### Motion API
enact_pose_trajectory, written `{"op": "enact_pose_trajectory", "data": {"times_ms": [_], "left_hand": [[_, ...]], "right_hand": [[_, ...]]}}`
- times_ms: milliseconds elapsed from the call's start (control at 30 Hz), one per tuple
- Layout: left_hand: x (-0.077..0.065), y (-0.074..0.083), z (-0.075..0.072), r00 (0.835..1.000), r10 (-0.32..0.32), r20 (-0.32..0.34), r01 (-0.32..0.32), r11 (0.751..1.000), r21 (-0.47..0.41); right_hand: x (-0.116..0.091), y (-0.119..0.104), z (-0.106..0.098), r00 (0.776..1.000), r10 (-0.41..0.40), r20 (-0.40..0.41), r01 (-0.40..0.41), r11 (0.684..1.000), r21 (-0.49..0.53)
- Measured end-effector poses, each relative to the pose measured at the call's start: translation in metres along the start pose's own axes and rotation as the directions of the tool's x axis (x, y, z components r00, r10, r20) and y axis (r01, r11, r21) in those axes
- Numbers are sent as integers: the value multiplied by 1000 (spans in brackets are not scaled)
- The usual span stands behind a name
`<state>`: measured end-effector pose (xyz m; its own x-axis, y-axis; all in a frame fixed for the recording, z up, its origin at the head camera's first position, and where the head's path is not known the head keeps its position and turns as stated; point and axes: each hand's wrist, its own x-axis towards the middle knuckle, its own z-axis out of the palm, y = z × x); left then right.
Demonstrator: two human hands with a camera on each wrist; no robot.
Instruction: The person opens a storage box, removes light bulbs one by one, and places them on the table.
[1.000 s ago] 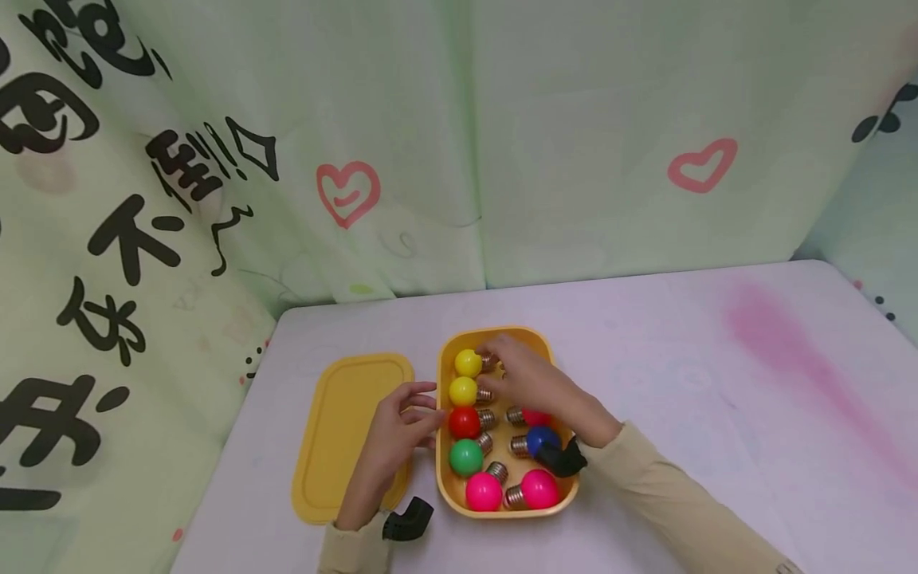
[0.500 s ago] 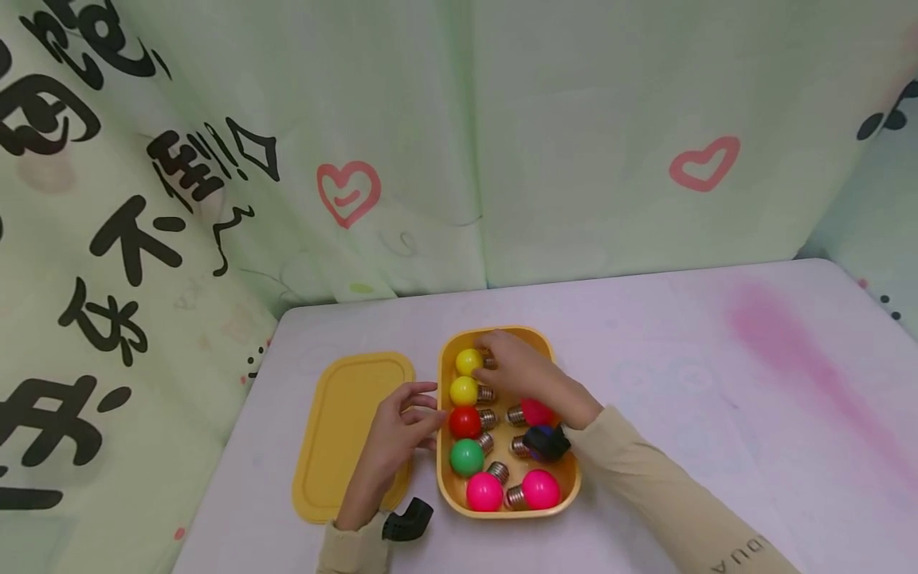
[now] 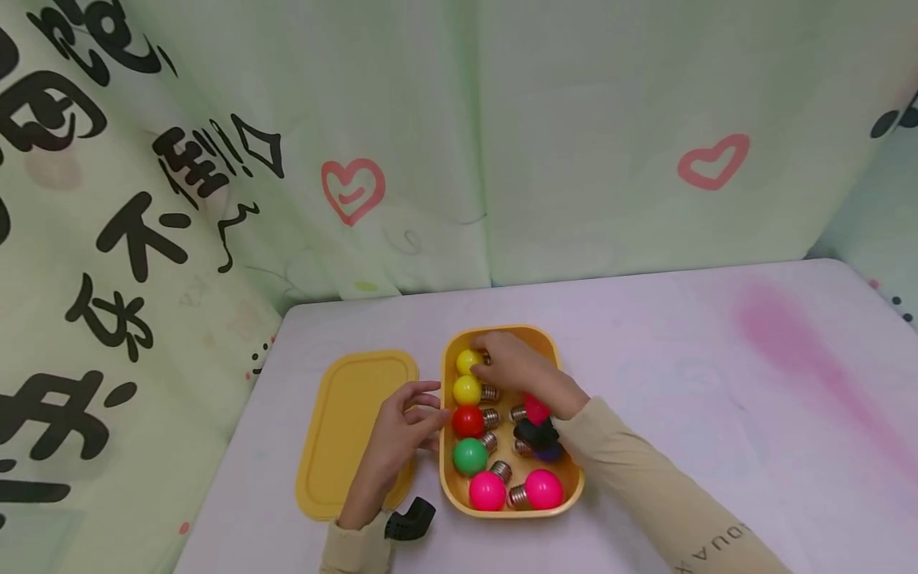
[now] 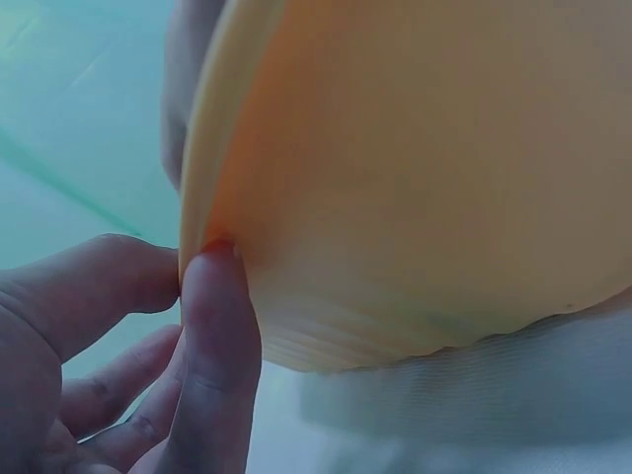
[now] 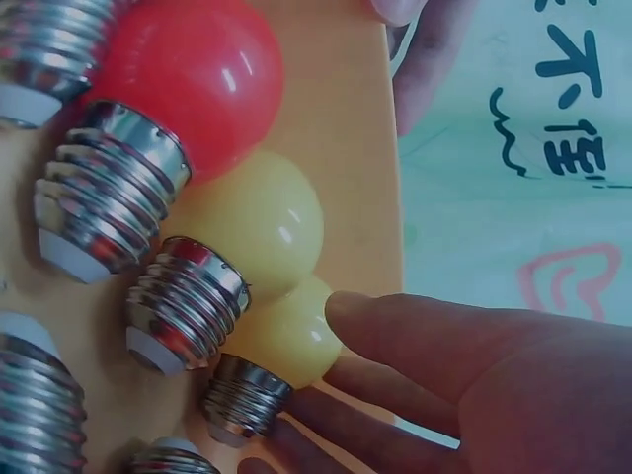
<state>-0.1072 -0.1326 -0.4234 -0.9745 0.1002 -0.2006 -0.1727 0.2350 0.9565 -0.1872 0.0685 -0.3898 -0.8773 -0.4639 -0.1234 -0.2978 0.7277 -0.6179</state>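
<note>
In the head view, small round light bulbs with silver screw bases lie in a yellow bin (image 3: 446,478). My right hand (image 3: 518,363) reaches in at the far end and pinches the farthest yellow bulb (image 3: 468,362). In the right wrist view, the thumb is on that bulb's globe (image 5: 301,331), with fingers beside its screw base (image 5: 245,395). A second yellow bulb (image 3: 467,390) and a red bulb (image 3: 468,421) lie nearer in the left column. My left hand (image 3: 403,422) touches the bin's left rim with outstretched fingers; the left wrist view shows fingertips against its wall (image 4: 425,178).
Nearer in the bin are a green bulb (image 3: 470,457), pink bulbs (image 3: 488,490) and a blue bulb (image 3: 551,454), partly hidden by the black wrist mount (image 3: 536,434). A yellow lid (image 3: 337,430) lies left of the bin on the pale tablecloth (image 3: 681,414). A printed curtain (image 3: 574,159) hangs behind.
My right hand and sleeve have shifted slightly left, and the fingers have closed in on the far yellow bulb. The black mount now covers more of the blue bulb. My left hand stays put.
</note>
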Motion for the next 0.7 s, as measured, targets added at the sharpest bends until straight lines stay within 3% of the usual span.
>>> {"op": "enact_pose_trajectory", "data": {"times_ms": [433,700], "left_hand": [[2,-3,1,1000,-10,0,10,1000,-9],[1,-2,1,1000,-4,-4,4,1000,-5]], "right_hand": [[9,-2,6,995,100,-14,-100,995,-18],[10,-3,5,993,119,-6,-119,993,9]]}}
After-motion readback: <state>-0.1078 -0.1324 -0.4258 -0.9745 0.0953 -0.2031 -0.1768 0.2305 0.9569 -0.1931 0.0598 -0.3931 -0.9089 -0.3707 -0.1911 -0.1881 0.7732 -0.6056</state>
